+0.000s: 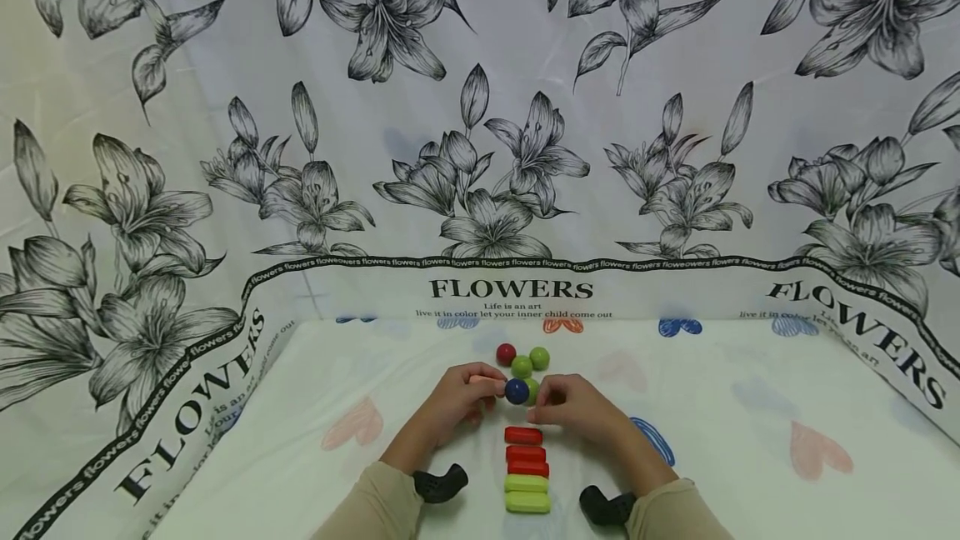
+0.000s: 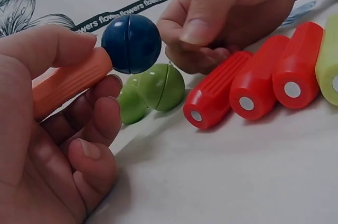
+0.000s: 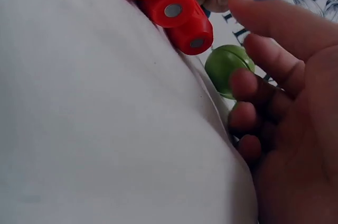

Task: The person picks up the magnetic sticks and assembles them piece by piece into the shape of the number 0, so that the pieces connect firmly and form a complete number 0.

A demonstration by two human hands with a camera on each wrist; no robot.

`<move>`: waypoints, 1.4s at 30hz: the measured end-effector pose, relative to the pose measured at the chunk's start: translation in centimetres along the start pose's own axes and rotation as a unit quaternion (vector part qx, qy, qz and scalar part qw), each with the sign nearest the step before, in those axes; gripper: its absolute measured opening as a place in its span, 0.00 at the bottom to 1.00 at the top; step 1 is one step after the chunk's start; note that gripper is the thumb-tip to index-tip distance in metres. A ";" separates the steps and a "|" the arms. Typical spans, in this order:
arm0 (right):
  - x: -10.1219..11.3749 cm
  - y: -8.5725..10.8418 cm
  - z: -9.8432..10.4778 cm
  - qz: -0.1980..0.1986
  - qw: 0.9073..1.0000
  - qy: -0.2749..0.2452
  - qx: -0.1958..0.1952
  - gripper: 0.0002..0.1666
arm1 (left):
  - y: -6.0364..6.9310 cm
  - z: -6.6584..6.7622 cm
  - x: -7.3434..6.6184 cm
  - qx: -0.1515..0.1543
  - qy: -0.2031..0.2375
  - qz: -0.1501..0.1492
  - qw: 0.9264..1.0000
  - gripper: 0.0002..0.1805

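Note:
My left hand (image 1: 450, 402) pinches an orange grooved magnetic rod (image 2: 74, 84) between thumb and fingers. A dark blue ball (image 1: 517, 392) sits at the rod's tip, raised over the table. On its other side is my right hand (image 1: 581, 408), which holds nothing; its fingers (image 3: 274, 60) are loosely bent close to the ball. Behind the blue ball a green ball (image 1: 533, 391) is partly hidden. Just below the hands lies a column of three red rods (image 1: 523, 436) with pale round end discs, followed by two yellow-green rods (image 1: 527, 502).
Beyond the hands rest a red ball (image 1: 506, 354) and two more green balls (image 1: 539, 358). A white cloth (image 1: 300, 457) printed with hearts covers the table. A flower-printed curtain (image 1: 517, 190) rises behind and along the sides. Each wrist wears a black device (image 1: 441, 484).

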State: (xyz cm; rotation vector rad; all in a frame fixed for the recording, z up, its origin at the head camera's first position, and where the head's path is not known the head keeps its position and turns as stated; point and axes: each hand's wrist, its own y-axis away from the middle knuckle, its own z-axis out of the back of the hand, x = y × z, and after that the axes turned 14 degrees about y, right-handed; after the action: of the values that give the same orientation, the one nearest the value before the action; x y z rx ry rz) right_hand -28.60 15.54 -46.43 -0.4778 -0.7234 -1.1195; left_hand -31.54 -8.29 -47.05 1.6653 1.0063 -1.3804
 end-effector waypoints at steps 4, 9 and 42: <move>0.3 0.0 0.2 0.010 0.999 0.012 0.045 0.11 | 0.0 0.1 -0.3 0.004 0.019 0.007 1.000 0.15; 0.5 -0.1 0.2 0.009 0.997 0.036 0.060 0.11 | 0.2 0.1 -0.6 0.001 0.034 0.016 0.999 0.15; 0.2 0.0 0.0 -0.007 0.997 -0.065 0.028 0.09 | 0.3 0.2 -0.7 -0.007 0.073 0.022 0.997 0.24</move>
State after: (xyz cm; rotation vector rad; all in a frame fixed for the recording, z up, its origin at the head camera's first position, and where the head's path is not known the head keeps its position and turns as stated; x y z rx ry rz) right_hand -28.59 15.45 -46.30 -0.5021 -0.8715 -1.0856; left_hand -31.46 -8.63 -46.39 1.7870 1.0530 -1.2346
